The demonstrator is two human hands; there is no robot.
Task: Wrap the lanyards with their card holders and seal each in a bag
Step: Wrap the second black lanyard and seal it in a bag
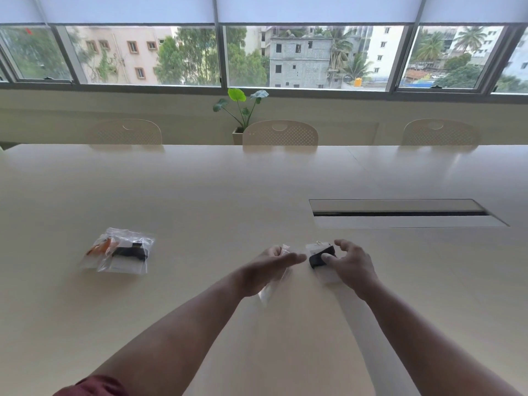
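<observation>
A black lanyard wound around a clear card holder (319, 256) lies on the table under my right hand (353, 265), whose thumb and fingers curl round the bundle. Just left of it, my left hand (267, 271) holds a clear plastic bag (271, 290) that is blurred and hangs below the palm; its index finger points toward the bundle. Far to the left lie two sealed clear bags: one with an orange lanyard (98, 248), one on top with a black lanyard (128, 254).
The pale table (228, 201) has a long cable slot (400, 214) to the right, just beyond my right hand. Three cream chairs (280, 134) stand along the far edge, with a potted plant (243, 110) behind them under the windows.
</observation>
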